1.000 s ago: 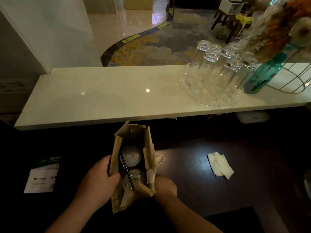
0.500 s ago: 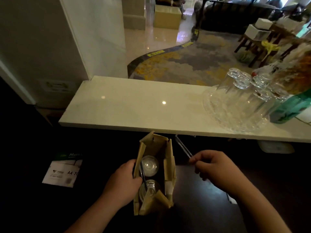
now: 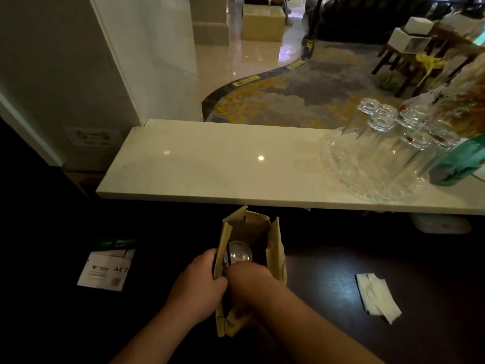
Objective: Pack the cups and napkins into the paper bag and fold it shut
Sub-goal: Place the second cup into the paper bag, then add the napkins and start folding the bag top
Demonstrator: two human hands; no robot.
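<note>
A brown paper bag (image 3: 276, 248) stands open on the dark table (image 3: 328, 332) in front of me. Inside it, at the far end, a cup with a clear domed lid (image 3: 238, 254) shows. My left hand (image 3: 196, 285) grips the bag's left wall near the top. My right hand (image 3: 249, 279) reaches down into the near half of the bag, covering whatever sits there; its fingertips are hidden. Folded white napkins (image 3: 378, 298) lie on the table to the right, apart from the bag.
A white stone counter (image 3: 210, 166) runs just behind the bag. At its right end a glass tray (image 3: 372, 185) holds several upturned glasses, next to a teal vase (image 3: 456, 164). A pack of A4 paper (image 3: 107, 264) lies at the left.
My right hand, which held a thin straw above the table to the right of the bag, has come back and dipped into the bag. My left hand stays on the bag.
</note>
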